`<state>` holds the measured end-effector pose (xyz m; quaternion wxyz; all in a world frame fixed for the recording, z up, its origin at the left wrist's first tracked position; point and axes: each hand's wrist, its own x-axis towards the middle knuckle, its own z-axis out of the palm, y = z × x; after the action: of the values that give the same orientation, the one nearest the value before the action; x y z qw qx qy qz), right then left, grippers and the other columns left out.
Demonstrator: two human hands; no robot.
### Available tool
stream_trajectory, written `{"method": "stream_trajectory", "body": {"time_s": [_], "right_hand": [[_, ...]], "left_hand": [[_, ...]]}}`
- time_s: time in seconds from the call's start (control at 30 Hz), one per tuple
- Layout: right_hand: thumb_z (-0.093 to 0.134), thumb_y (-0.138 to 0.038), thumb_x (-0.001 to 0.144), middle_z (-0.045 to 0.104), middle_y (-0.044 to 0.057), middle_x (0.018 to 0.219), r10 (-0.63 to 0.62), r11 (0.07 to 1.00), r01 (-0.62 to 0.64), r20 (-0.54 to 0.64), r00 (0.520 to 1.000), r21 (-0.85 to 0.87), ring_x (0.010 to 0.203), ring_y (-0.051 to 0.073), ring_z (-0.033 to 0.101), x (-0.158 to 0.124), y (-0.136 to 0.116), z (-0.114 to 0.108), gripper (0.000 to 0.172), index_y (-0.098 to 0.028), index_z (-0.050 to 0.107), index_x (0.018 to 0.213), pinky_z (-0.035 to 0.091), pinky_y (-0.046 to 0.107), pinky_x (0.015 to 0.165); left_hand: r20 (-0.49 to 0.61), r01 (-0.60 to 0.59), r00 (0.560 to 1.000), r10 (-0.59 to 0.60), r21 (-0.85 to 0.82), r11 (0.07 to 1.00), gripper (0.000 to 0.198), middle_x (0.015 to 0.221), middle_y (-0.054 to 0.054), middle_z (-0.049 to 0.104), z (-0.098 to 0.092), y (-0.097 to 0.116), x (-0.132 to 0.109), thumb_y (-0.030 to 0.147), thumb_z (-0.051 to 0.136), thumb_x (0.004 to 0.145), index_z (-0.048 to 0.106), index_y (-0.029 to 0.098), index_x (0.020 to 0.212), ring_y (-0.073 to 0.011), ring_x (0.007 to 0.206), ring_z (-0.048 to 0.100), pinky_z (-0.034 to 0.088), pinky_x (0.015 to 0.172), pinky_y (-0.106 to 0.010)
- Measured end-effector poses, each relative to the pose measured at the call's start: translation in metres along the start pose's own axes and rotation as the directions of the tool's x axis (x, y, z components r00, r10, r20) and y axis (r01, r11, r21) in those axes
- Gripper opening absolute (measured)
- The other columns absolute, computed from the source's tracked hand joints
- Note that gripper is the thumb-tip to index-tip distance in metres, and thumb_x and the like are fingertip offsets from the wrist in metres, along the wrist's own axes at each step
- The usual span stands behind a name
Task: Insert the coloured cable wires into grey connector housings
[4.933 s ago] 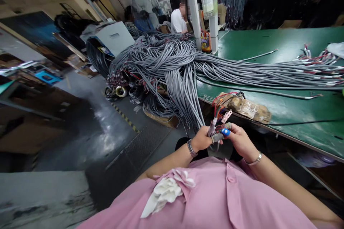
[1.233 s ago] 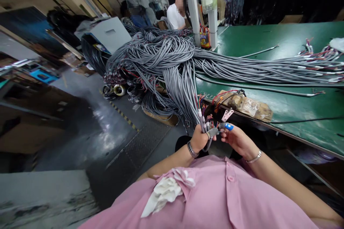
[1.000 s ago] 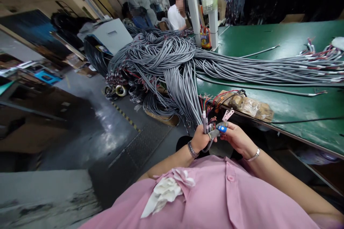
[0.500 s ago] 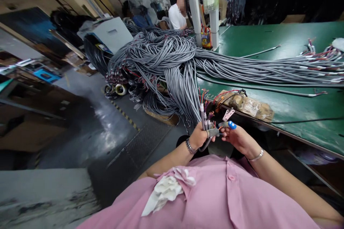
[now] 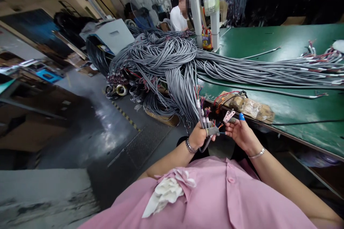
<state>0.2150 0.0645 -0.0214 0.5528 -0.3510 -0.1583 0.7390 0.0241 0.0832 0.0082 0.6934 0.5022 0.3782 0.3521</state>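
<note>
My left hand (image 5: pixel 198 136) is closed round a small bunch of grey cable ends (image 5: pixel 202 116) that stand upright, with coloured wires fanning from their tips. My right hand (image 5: pixel 241 133), with a blue cap on one fingertip, pinches thin coloured wires at the bunch, just right of my left hand. A small metal blade (image 5: pixel 228 116) pokes up beside my right fingers. Both hands hover in front of my chest, below the edge of the green table (image 5: pixel 282 105).
A big heap of grey cables (image 5: pixel 172 61) spills from the green table down to the floor. A taped brown block (image 5: pixel 248 106) with red wires lies on the table edge. White posts (image 5: pixel 194 5) stand behind. A person in white (image 5: pixel 179 18) sits far back near a fan.
The cable ends in my left hand have risen a little higher. My right hand has shifted slightly right and up, its blue-capped finger now lifted above the wires.
</note>
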Motion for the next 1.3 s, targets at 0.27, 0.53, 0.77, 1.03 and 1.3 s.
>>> {"method": "stream_trajectory", "body": {"time_s": [0.27,0.53,0.77,1.03,1.3], "right_hand": [[0.073,-0.054,0.073,0.064,0.001,0.072,-0.111,0.992,0.112,0.021,0.994,-0.049,0.064,0.014,0.056,0.017,-0.005,0.014,0.032,-0.022,0.069,0.079,0.047,0.027,0.06],[0.073,-0.058,0.07,0.063,0.0,0.068,-0.184,0.982,0.183,-0.025,0.983,-0.043,0.062,0.014,0.055,0.021,0.001,0.016,0.037,-0.022,0.067,0.073,0.046,0.028,0.061],[0.064,-0.067,0.074,0.068,0.002,0.078,-0.08,0.996,0.079,0.031,0.996,0.04,0.064,0.015,0.059,0.013,0.001,0.016,0.044,-0.024,0.068,0.079,0.048,0.028,0.061],[0.058,-0.067,0.078,0.069,0.004,0.084,-0.023,1.0,0.023,0.067,0.998,-0.007,0.067,0.015,0.061,0.012,-0.004,0.011,0.046,-0.024,0.07,0.088,0.049,0.029,0.066],[0.064,-0.056,0.08,0.067,0.002,0.078,-0.115,0.991,0.116,0.025,0.993,-0.061,0.064,0.013,0.056,0.011,-0.004,0.014,0.034,-0.023,0.07,0.084,0.046,0.027,0.06]], "left_hand": [[0.008,0.015,1.0,-0.014,-0.076,0.997,0.028,0.046,-0.002,0.058,0.014,0.005,0.013,0.035,0.076,0.065,0.062,0.012,0.059,-0.0092,0.04,0.05,0.032,0.044,-0.022],[0.036,0.042,0.998,-0.043,0.016,0.999,0.035,0.047,-0.002,0.057,0.017,0.002,0.019,0.043,0.075,0.066,0.063,0.011,0.06,-0.0091,0.041,0.049,0.033,0.044,-0.022],[0.04,0.009,0.999,-0.012,0.061,0.998,0.04,0.044,-0.001,0.054,0.016,0.007,0.01,0.047,0.074,0.068,0.06,0.012,0.054,-0.0073,0.038,0.043,0.029,0.042,-0.022],[-0.007,-0.03,1.0,0.03,0.08,0.996,0.039,0.046,-0.002,0.055,0.008,0.003,-0.001,0.046,0.071,0.072,0.061,0.012,0.055,-0.0079,0.04,0.043,0.03,0.045,-0.024],[-0.042,-0.105,0.994,0.105,-0.002,0.994,0.036,0.045,-0.002,0.055,0.017,0.003,0.007,0.042,0.072,0.072,0.063,0.012,0.054,-0.0106,0.045,0.05,0.035,0.048,-0.024]]}}
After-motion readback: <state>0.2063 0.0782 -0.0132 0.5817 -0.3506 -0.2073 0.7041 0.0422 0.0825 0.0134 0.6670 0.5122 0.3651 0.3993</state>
